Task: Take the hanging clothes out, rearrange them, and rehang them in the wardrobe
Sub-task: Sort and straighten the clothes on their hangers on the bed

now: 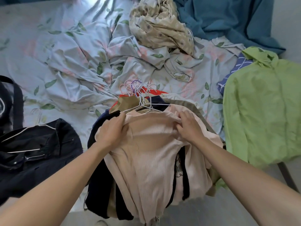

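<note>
A stack of clothes on wire hangers (140, 95) lies at the bed's near edge, hooks pointing away from me. On top is a pale pink ribbed top (151, 154); navy, tan and red garments show beneath it. My left hand (112, 131) grips the pink top's left shoulder. My right hand (189, 126) pinches the fabric at its right shoulder by the neckline. The top's own hanger sticks out at the collar.
A green shirt (263, 111) lies at right over a blue checked cloth (231, 74). Dark navy garments (35, 150) lie at left. A beige patterned cloth (162, 28) and a teal blanket (228, 18) are bunched at the back on the floral sheet (65, 59).
</note>
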Motion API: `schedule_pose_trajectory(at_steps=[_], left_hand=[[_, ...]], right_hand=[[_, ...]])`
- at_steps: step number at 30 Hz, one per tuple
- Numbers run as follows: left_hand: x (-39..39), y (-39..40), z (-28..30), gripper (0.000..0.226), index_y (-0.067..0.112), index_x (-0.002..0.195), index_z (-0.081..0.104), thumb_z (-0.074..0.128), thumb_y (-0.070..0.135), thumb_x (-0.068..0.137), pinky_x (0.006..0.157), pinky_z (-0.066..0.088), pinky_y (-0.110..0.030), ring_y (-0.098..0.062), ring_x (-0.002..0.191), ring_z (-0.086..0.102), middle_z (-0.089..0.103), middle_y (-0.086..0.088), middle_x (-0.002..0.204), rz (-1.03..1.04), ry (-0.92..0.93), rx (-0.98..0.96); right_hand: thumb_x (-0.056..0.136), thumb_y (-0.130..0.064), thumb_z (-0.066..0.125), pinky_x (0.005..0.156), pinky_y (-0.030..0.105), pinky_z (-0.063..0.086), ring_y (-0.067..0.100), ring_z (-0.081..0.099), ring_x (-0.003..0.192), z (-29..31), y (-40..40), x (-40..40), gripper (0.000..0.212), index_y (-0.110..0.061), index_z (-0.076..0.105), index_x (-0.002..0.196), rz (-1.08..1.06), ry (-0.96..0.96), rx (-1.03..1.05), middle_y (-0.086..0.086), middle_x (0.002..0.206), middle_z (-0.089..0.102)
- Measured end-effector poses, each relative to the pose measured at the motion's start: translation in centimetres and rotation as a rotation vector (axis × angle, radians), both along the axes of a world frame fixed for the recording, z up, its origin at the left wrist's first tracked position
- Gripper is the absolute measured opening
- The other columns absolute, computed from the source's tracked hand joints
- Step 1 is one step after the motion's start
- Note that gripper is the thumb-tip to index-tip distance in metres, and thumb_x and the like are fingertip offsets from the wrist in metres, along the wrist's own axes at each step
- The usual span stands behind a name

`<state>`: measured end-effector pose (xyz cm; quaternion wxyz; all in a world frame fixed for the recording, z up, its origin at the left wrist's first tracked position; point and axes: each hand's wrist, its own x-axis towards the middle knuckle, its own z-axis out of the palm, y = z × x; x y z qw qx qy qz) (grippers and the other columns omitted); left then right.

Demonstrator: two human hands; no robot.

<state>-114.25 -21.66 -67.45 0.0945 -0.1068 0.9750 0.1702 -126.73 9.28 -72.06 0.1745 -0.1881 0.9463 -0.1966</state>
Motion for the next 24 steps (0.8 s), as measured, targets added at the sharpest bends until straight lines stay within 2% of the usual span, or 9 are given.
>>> schedule_pose_trajectory(at_steps=[3, 5, 8, 11, 14, 17, 20, 22, 24], left_hand=[[2.1, 0.2, 3.4, 0.027, 0.028, 0.09, 0.034, 0.061, 0.032, 0.094, 0.065, 0.049, -0.046, -0.028, 0.076, 0.059, 0.058, 0.005, 0.078, 0.023, 0.087, 0.156], [3.5, 0.4, 6.3, 0.024, 0.028, 0.086, 0.037, 0.059, 0.034, 0.092, 0.058, 0.044, -0.039, -0.015, 0.066, 0.052, 0.053, 0.008, 0.071, 0.026, 0.138, 0.227], [6.2, 1.3, 11.0, 0.027, 0.032, 0.079, 0.038, 0.062, 0.033, 0.092, 0.054, 0.033, -0.032, -0.002, 0.065, 0.053, 0.057, 0.015, 0.074, 0.015, 0.13, 0.306], [9.5, 1.8, 16.3, 0.022, 0.024, 0.079, 0.045, 0.056, 0.042, 0.085, 0.063, 0.041, -0.038, -0.005, 0.071, 0.056, 0.059, 0.011, 0.076, -0.042, 0.003, 0.408], [12.7, 2.3, 22.0, 0.021, 0.024, 0.08, 0.055, 0.053, 0.046, 0.079, 0.077, 0.051, -0.047, -0.007, 0.076, 0.06, 0.063, 0.011, 0.077, -0.158, -0.109, 0.467], [16.1, 3.3, 27.3, 0.025, 0.021, 0.079, 0.059, 0.06, 0.046, 0.08, 0.078, 0.051, -0.051, -0.012, 0.075, 0.062, 0.065, 0.006, 0.076, -0.323, -0.19, 0.451], [18.4, 5.2, 31.9, 0.043, 0.012, 0.074, 0.053, 0.063, 0.051, 0.086, 0.069, 0.044, -0.042, -0.011, 0.064, 0.052, 0.054, 0.003, 0.066, -0.447, -0.183, 0.526], [19.6, 6.7, 34.5, 0.042, 0.016, 0.072, 0.05, 0.064, 0.05, 0.092, 0.066, 0.037, -0.034, -0.004, 0.065, 0.046, 0.047, 0.009, 0.067, -0.476, -0.146, 0.629], [20.7, 8.0, 36.6, 0.04, 0.017, 0.072, 0.052, 0.063, 0.046, 0.097, 0.066, 0.036, -0.03, -0.002, 0.068, 0.045, 0.047, 0.011, 0.068, -0.488, -0.09, 0.703]], right_hand=[[0.088, -0.02, 0.068, 0.09, 0.048, 0.048, 0.031, 0.056, 0.111, 3.5, 0.8, 1.8, 0.038, -0.018, 0.048, 0.12, -0.096, -0.006, -0.081, 0.006, 0.12, 0.061], [0.089, -0.022, 0.069, 0.088, 0.047, 0.049, 0.03, 0.058, 0.107, 6.6, 1.6, 3.5, 0.037, -0.02, 0.051, 0.122, -0.174, -0.011, -0.134, 0.006, 0.115, 0.066], [0.091, -0.02, 0.068, 0.086, 0.046, 0.047, 0.03, 0.06, 0.102, 12.1, 3.1, 7.7, 0.015, -0.016, 0.059, 0.104, -0.188, 0.033, -0.112, 0.006, 0.102, 0.068], [0.092, -0.017, 0.064, 0.076, 0.047, 0.046, 0.034, 0.059, 0.09, 17.6, 4.8, 13.6, 0.016, -0.017, 0.051, 0.082, -0.227, 0.039, -0.095, 0.003, 0.084, 0.058], [0.095, -0.02, 0.066, 0.069, 0.044, 0.044, 0.029, 0.057, 0.079, 23.5, 6.4, 20.4, 0.025, -0.017, 0.05, 0.076, -0.286, 0.092, -0.14, 0.001, 0.078, 0.057], [0.093, -0.023, 0.068, 0.062, 0.039, 0.033, 0.022, 0.051, 0.071, 29.2, 7.3, 26.7, 0.033, -0.022, 0.045, 0.07, -0.378, 0.142, -0.174, -0.006, 0.068, 0.051], [0.09, -0.025, 0.07, 0.065, 0.041, 0.04, 0.027, 0.057, 0.075, 34.1, 8.2, 31.0, 0.023, -0.022, 0.056, 0.072, -0.452, 0.203, -0.174, -0.001, 0.073, 0.062], [0.09, -0.022, 0.074, 0.066, 0.039, 0.038, 0.028, 0.06, 0.077, 36.6, 9.1, 33.0, 0.033, -0.031, 0.05, 0.069, -0.479, 0.278, -0.187, -0.001, 0.074, 0.062], [0.091, -0.023, 0.074, 0.068, 0.039, 0.038, 0.026, 0.06, 0.08, 38.6, 9.7, 34.7, 0.03, -0.032, 0.052, 0.072, -0.466, 0.329, -0.182, -0.007, 0.074, 0.058]])
